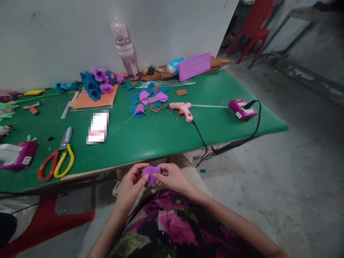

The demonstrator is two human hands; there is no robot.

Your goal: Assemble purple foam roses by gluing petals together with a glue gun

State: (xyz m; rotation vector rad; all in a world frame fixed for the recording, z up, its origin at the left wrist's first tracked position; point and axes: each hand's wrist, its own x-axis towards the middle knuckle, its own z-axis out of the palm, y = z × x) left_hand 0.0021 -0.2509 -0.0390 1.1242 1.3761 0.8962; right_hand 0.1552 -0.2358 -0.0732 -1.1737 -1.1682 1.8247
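A purple petal-shaped paper piece point(151, 174) is pinched between both hands, just in front of the table edge over my lap. My left hand point(134, 179) grips its left side between thumb and fingers. On its right side, my right hand point(170, 175) holds it the same way. Beyond the hands, loose purple petals point(162, 96) and blue ones lie in a heap on the green table point(129, 147). Beside that heap rests a pink glue gun point(182, 108), its nozzle towards the petals. A small purple flower point(139, 109) on a thin wire lies at the heap's front.
Scissors point(63, 154) with red and yellow handles lie at left, near a blurred white rectangle point(98, 127). Finished paper flowers point(98, 82) sit on orange sheets. A purple power socket point(242, 109) with a black cord stands right. A pink bottle point(125, 50) leans against the wall.
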